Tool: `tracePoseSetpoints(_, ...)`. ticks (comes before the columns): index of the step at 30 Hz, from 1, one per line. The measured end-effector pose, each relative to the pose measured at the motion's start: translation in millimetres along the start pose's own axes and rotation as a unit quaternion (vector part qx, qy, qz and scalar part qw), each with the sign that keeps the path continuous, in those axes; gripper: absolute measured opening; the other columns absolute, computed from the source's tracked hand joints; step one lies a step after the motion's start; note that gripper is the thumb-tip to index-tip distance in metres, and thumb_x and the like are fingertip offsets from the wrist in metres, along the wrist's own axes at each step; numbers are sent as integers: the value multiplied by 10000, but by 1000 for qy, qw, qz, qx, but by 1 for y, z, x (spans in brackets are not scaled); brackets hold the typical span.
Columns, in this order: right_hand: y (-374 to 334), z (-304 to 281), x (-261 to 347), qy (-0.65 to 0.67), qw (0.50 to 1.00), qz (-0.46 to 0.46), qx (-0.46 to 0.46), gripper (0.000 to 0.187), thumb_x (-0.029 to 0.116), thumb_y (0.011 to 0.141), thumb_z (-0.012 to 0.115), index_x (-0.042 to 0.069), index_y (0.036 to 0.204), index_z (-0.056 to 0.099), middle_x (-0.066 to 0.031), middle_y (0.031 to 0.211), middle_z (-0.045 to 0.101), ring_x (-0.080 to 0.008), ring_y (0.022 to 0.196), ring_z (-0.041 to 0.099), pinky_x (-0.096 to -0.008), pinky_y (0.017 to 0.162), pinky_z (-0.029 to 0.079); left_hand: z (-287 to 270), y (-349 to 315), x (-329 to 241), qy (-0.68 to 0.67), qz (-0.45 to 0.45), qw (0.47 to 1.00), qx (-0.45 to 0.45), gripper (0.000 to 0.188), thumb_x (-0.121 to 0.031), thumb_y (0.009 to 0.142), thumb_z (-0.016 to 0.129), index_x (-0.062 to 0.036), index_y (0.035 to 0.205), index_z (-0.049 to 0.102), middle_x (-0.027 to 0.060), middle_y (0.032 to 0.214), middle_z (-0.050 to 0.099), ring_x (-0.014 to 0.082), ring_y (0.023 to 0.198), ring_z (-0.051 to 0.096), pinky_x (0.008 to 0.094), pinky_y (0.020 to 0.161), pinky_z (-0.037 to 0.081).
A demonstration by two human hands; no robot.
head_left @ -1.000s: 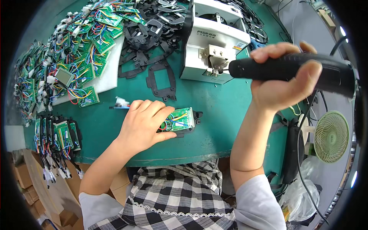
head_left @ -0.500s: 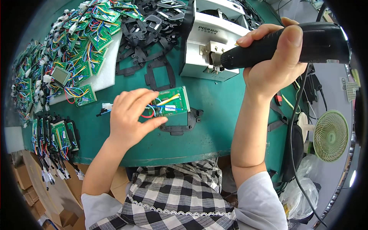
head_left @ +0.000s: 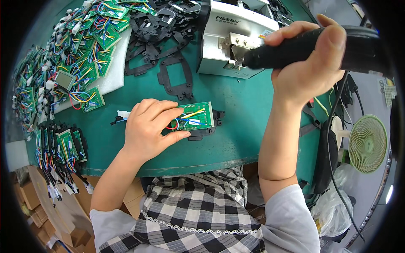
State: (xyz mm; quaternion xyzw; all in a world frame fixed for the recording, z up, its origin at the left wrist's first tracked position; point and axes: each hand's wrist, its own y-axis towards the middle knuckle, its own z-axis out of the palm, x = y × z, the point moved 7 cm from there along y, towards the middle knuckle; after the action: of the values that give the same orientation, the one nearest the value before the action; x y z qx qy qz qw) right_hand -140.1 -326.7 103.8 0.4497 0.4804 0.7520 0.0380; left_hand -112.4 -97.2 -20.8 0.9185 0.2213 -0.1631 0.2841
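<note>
Green board | end under left hand | driver tip indistinct

Clock centre is the circuit board: it's on a frame, with the left hand over its 9 o'clock end. Loose frames are piled around 11, machine at 1ish. Right hand has the power screwdriver up at 2, tip right by the machine's front. Spare boards heap at 10, partly on a sheet; framed boards stand between 8 and 9, fan way out at 3.
</note>
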Motion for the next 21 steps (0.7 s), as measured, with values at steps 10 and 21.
tracePoseSetpoints(10, -52, 9, -9, 49, 981, 151, 113, 631, 488, 884, 545, -68, 1153, 412, -125, 628, 543, -204, 446, 543, -309, 429, 484, 11, 0, -5, -6, 29, 999, 28, 468, -349, 593, 812, -79, 951, 679, 50, 1025, 648, 262, 923, 603, 383, 805, 471)
tracePoseSetpoints(21, -67, 20, -9, 45, 977, 169, 122, 640, 481, 865, 587, -73, 1143, 427, -130, 629, 557, -186, 445, 543, -286, 421, 470, 14, -1, -2, -28, 6, 998, 47, 447, -284, 619, 813, -66, 986, 681, 59, 1036, 644, 257, 926, 617, 373, 799, 500)
